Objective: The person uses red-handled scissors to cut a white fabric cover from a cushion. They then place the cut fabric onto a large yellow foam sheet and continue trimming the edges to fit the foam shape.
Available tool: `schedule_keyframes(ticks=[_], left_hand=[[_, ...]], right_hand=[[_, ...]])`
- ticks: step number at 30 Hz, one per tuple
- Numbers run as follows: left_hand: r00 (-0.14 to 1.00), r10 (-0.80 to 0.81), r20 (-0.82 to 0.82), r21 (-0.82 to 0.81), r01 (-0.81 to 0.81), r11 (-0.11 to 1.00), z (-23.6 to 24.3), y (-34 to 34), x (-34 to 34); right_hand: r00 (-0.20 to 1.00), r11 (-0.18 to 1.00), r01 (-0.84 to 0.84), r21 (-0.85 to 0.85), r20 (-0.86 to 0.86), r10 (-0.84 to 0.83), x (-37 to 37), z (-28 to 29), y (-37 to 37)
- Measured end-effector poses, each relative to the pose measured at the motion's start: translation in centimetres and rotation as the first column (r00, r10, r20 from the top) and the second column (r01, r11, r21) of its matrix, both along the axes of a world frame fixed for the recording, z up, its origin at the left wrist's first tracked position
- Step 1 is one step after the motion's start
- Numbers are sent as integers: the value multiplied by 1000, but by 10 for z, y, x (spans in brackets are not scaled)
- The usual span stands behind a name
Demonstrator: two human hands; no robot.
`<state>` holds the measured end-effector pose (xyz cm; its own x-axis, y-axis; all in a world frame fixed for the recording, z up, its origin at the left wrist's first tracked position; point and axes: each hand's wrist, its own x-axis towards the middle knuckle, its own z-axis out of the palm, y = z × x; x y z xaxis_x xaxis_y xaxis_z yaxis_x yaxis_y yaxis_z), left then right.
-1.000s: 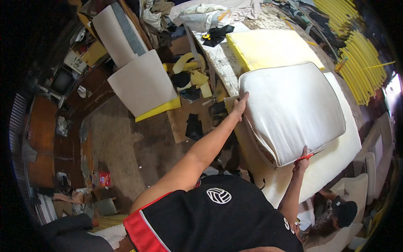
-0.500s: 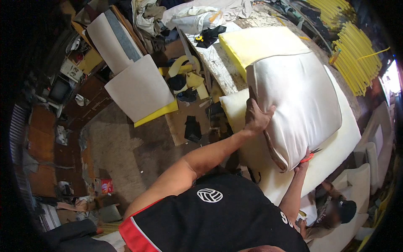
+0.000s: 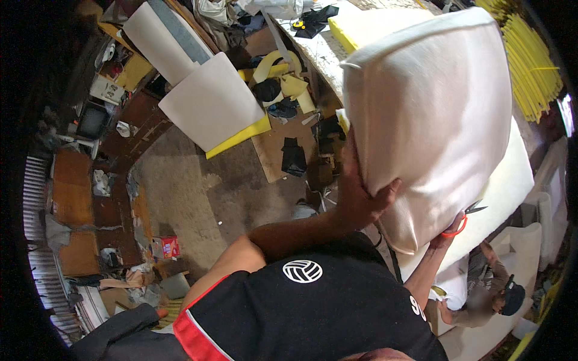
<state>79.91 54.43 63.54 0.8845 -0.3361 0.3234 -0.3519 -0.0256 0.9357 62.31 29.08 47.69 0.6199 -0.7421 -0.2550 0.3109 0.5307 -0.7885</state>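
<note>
A cushion [image 3: 427,120] in a smooth pale beige cover stands tilted up over the worktable, its far end raised. My left hand [image 3: 368,195] grips its left side, the thumb on the face and the other fingers going behind the edge. At the cushion's near right corner, my right hand [image 3: 447,236] holds scissors [image 3: 462,224] with orange-red handles; their dark blades point right, away from the cover. That hand's fingers are partly hidden by the cushion. Beneath lies a cream foam slab [image 3: 503,180]. A yellow foam block [image 3: 376,29] shows behind the cushion.
The worktable [image 3: 322,60] carries a black item with a yellow tape measure [image 3: 299,25]. Beige panels [image 3: 211,99] lean at the left, near foam scraps [image 3: 292,84]. Yellow foam strips [image 3: 530,72] are stacked far right. Another person [image 3: 481,289] sits at the lower right.
The cushion has been lifted from lying on the slab, its far end now tilted up toward me. My left hand has moved slightly down with it. The scissors stay in my right hand.
</note>
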Motion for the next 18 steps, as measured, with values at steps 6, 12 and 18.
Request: schedule_keyframes(ticks=[6, 12, 18], left_hand=[[993, 104, -54, -244, -114, 963, -5, 86, 34], [916, 360, -179, -257, -396, 881, -44, 230, 84], [737, 568, -366, -324, -673, 665, -82, 369, 103]], right_hand=[[955, 927, 78, -367, -239, -175, 36, 20, 12], [965, 859, -209, -468, -243, 102, 138, 81, 130], [770, 681, -615, -397, -487, 412, 245, 78, 258]])
